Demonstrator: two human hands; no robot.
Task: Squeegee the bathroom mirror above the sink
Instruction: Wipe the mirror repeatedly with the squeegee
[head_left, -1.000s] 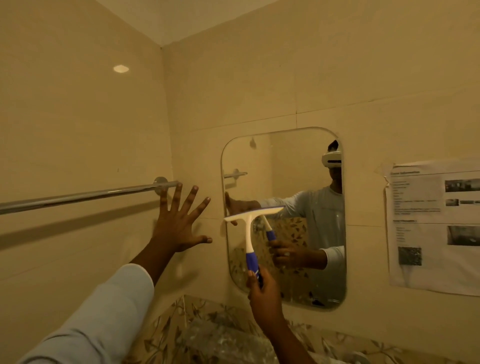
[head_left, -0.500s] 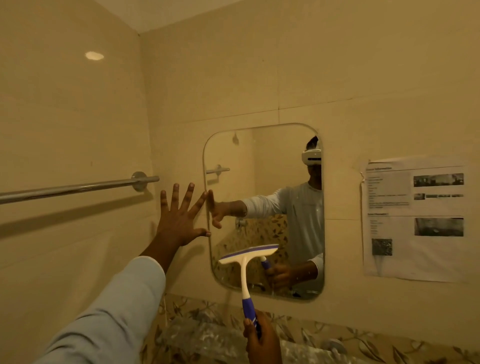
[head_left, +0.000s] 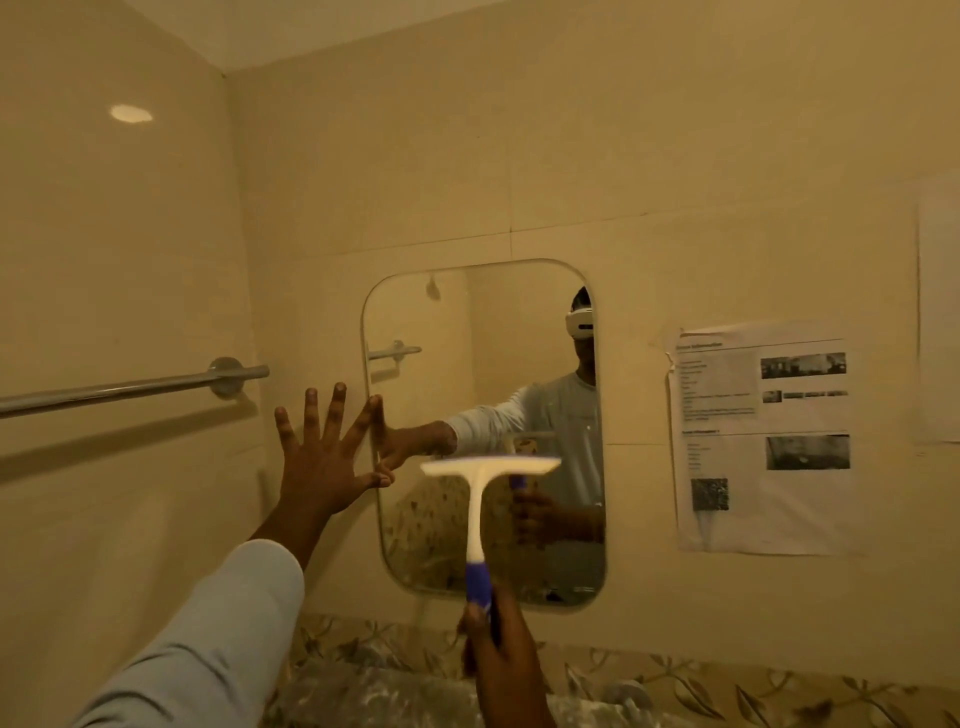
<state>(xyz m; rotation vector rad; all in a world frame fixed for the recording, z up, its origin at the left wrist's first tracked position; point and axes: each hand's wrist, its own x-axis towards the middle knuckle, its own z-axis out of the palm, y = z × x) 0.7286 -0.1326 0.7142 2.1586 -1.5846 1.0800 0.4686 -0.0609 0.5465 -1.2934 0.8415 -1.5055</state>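
Head view faces the mirror (head_left: 467, 338) on a tiled wall; the squeegee (head_left: 475, 509) stands upright in front of the mirror's lower half, its white blade level across the glass, though whether the blade touches the glass is unclear; the right hand (head_left: 501, 660), just below the mirror's bottom edge, has its fingers curled round the squeegee's blue grip; the left hand (head_left: 324, 457) lies spread flat, fingers straight, on the wall just left of the mirror, thumb and forefinger at its left edge; a towel rail (head_left: 130, 389) runs further left of the mirror; a printed sheet (head_left: 763, 441) hangs to the mirror's right.
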